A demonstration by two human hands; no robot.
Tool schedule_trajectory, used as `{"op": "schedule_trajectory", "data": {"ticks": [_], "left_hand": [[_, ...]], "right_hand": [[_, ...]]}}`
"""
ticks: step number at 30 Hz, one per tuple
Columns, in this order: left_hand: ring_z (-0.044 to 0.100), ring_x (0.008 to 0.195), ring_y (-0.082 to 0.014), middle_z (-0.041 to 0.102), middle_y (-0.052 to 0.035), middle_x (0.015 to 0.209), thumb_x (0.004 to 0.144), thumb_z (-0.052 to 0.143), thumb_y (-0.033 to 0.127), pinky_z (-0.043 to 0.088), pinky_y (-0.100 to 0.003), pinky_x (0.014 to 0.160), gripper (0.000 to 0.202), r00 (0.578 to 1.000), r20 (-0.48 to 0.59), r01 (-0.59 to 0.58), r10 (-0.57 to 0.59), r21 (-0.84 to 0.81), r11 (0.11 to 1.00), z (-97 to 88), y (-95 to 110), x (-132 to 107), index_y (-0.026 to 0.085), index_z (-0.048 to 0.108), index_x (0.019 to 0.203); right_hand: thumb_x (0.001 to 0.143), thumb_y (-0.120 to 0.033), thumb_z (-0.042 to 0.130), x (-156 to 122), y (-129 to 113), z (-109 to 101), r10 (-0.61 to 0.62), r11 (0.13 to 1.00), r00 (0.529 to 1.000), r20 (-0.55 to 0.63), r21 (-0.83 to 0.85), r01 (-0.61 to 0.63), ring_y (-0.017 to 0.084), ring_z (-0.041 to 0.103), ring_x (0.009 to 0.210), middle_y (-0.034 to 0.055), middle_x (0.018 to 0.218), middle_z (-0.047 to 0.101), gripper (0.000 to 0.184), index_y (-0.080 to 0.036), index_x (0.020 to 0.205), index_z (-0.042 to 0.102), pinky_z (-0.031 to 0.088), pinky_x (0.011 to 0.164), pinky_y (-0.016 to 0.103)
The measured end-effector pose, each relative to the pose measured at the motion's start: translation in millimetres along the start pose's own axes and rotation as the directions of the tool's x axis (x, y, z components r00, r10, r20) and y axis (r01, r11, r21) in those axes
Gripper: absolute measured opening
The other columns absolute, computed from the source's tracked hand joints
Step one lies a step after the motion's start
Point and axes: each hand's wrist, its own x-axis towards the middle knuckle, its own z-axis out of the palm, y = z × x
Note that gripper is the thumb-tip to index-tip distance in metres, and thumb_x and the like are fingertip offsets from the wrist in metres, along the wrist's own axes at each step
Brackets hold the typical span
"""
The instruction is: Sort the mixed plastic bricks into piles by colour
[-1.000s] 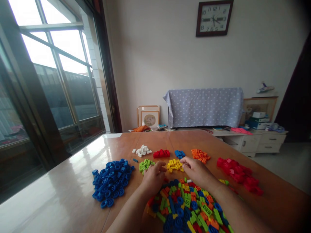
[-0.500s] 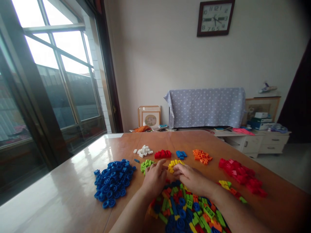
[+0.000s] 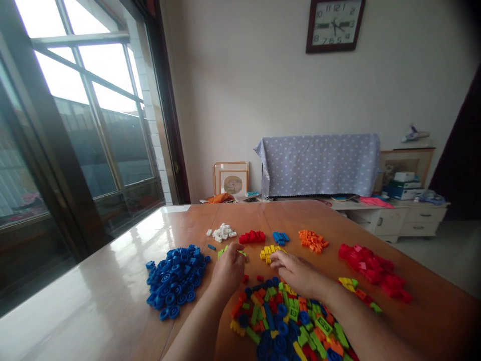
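My left hand [image 3: 226,269] is curled, knuckles up, with its fingertips on the small green brick pile [image 3: 222,252], most of which it hides. My right hand [image 3: 296,273] lies just right of it, fingers bent and pressed together at the edge of the small yellow brick pile [image 3: 269,252]. Whether either hand holds a brick is hidden. Both forearms pass over a big mixed pile of blue, green, orange, red and yellow bricks [image 3: 289,323] at the near edge of the brown wooden table [image 3: 112,301].
Sorted piles lie around: large blue [image 3: 175,278] at left, white [image 3: 221,232], small red [image 3: 251,236], small blue [image 3: 280,236], orange [image 3: 311,240], large red [image 3: 370,271] at right, a few mixed bricks [image 3: 355,288]. A window is at left, a cloth-covered cabinet [image 3: 317,165] behind.
My left hand moved left and forward from the yellow pile onto the green pile. My right hand drew back slightly, its fingers staying at the yellow pile.
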Motion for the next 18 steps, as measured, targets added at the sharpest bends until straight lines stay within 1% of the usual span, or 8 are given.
{"op": "schedule_trajectory", "data": {"ticks": [3, 6, 8, 11, 12, 14, 16, 18], "left_hand": [[0.064, 0.088, -0.0184, 0.072, -0.006, 0.097, 0.086, 0.045, 0.022, 0.043, -0.025, 0.07, 0.025, 0.996, 0.083, 0.01, -0.017, 0.081, 0.997, -1.1, -2.7, -1.7, 0.02, 0.063, 0.103], [0.064, 0.094, -0.0204, 0.072, -0.007, 0.101, 0.083, 0.046, 0.018, 0.044, -0.026, 0.076, 0.026, 0.989, 0.146, -0.015, -0.009, 0.16, 0.987, 0.6, -1.8, -5.2, 0.021, 0.065, 0.1], [0.064, 0.096, -0.0202, 0.072, -0.0071, 0.103, 0.08, 0.046, 0.014, 0.045, -0.025, 0.079, 0.028, 0.982, 0.187, -0.04, 0.01, 0.156, 0.987, 2.6, 1.6, -8.3, 0.02, 0.066, 0.1], [0.064, 0.092, -0.0188, 0.072, -0.0063, 0.1, 0.081, 0.046, 0.014, 0.046, -0.024, 0.076, 0.03, 0.958, 0.277, -0.092, 0.068, 0.074, 0.993, 5.5, 7.7, -12.8, 0.019, 0.067, 0.102], [0.064, 0.091, -0.0187, 0.072, -0.0061, 0.1, 0.081, 0.046, 0.015, 0.046, -0.024, 0.076, 0.031, 0.952, 0.292, -0.109, 0.09, 0.05, 0.993, 6.2, 9.1, -13.8, 0.019, 0.067, 0.103], [0.064, 0.093, -0.0192, 0.072, -0.0064, 0.102, 0.082, 0.046, 0.016, 0.047, -0.025, 0.077, 0.031, 0.951, 0.285, -0.139, 0.122, 0.039, 0.99, 7.5, 10.7, -14.8, 0.019, 0.067, 0.103], [0.063, 0.096, -0.0205, 0.071, -0.0077, 0.105, 0.081, 0.046, 0.017, 0.047, -0.026, 0.081, 0.031, 0.953, 0.264, -0.169, 0.145, 0.071, 0.983, 8.5, 10.8, -14.6, 0.018, 0.068, 0.102], [0.063, 0.098, -0.0213, 0.071, -0.0084, 0.107, 0.08, 0.047, 0.017, 0.047, -0.027, 0.084, 0.031, 0.95, 0.268, -0.193, 0.16, 0.1, 0.976, 9.6, 10.2, -13.8, 0.018, 0.07, 0.101]], "right_hand": [[0.09, -0.026, 0.045, -0.8, 0.4, -6.6, 0.016, 1.0, 1.0, -0.019, 0.003, -0.015, 0.021, 0.067, 0.098, 0.0049, 0.106, 0.074, 0.033, -0.024, 0.117, 0.063, 0.046, 0.082, 0.028], [0.091, -0.028, 0.042, -3.1, -3.0, -13.8, 0.027, 1.0, 0.995, -0.096, -0.009, -0.028, 0.021, 0.067, 0.096, 0.0053, 0.105, 0.074, 0.034, -0.024, 0.118, 0.063, 0.046, 0.078, 0.028], [0.091, -0.029, 0.042, -4.7, -5.2, -17.8, 0.021, 1.0, 0.99, -0.142, -0.015, -0.023, 0.021, 0.067, 0.094, 0.0048, 0.103, 0.074, 0.035, -0.024, 0.118, 0.063, 0.045, 0.077, 0.028], [0.089, -0.029, 0.044, -6.2, -5.4, -22.5, 0.012, 1.0, 0.983, -0.185, 0.003, -0.012, 0.021, 0.067, 0.088, 0.0028, 0.093, 0.074, 0.035, -0.025, 0.117, 0.064, 0.045, 0.075, 0.028], [0.088, -0.029, 0.044, -6.5, -4.3, -24.1, 0.015, 1.0, 0.981, -0.195, 0.016, -0.012, 0.02, 0.066, 0.085, 0.0019, 0.089, 0.073, 0.035, -0.025, 0.117, 0.064, 0.045, 0.074, 0.027], [0.087, -0.029, 0.045, -6.9, 0.0, -28.1, 0.028, 0.999, 0.974, -0.224, 0.044, -0.018, 0.02, 0.066, 0.082, 0.0007, 0.083, 0.071, 0.034, -0.025, 0.114, 0.065, 0.046, 0.073, 0.027], [0.085, -0.028, 0.045, -7.3, 7.3, -33.8, 0.054, 0.997, 0.963, -0.263, 0.073, -0.036, 0.019, 0.065, 0.08, 0.0007, 0.083, 0.071, 0.032, -0.024, 0.108, 0.066, 0.046, 0.073, 0.028], [0.083, -0.029, 0.045, -8.2, 17.6, -40.7, 0.112, 0.99, 0.953, -0.282, 0.116, -0.082, 0.018, 0.064, 0.077, 0.0012, 0.082, 0.07, 0.029, -0.023, 0.102, 0.066, 0.046, 0.071, 0.027]]}}
